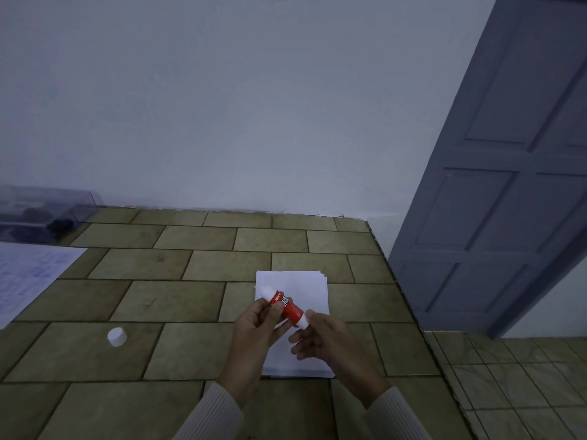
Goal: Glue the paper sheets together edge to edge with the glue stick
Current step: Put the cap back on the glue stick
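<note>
A: Entry one, 6 o'clock?
B: Red cylindrical plastic glue stick (290, 308), white at both ends, white lettering. Beneath it, a stack of plain white rectangular paper sheets (305, 284).
A: 8 o'clock?
B: Small round white plastic cap (117, 336). At 9 o'clock, a flat white sheet with faint blue print (28, 274).
A: Surface?
B: Olive-tan tiled tabletop (190, 300), staggered brick pattern, dark grout. At 3 o'clock, a grey-blue panelled door (508, 185). At 6, ribbed cream knit sleeves (212, 414).
</note>
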